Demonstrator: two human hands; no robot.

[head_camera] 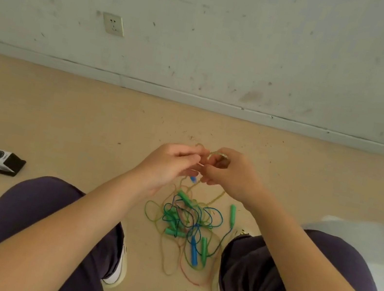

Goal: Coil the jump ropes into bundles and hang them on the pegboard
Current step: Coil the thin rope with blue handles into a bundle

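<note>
A yellow jump rope [212,196] is pinched between left hand [169,167] and right hand [230,175], held together above a tangled pile [187,224] on the floor [86,126]; a blue handle [193,178] seems half hidden behind the fingers.

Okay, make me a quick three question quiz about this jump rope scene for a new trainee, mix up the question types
1. True or false: the tangled pile of jump ropes lies on the floor between the person's legs.
2. Which rope do the left hand and right hand pinch together? A) yellow rope B) red C) black
3. Fill in: the wall behind holds a white ____.

Key
1. True
2. A
3. Socket
</note>
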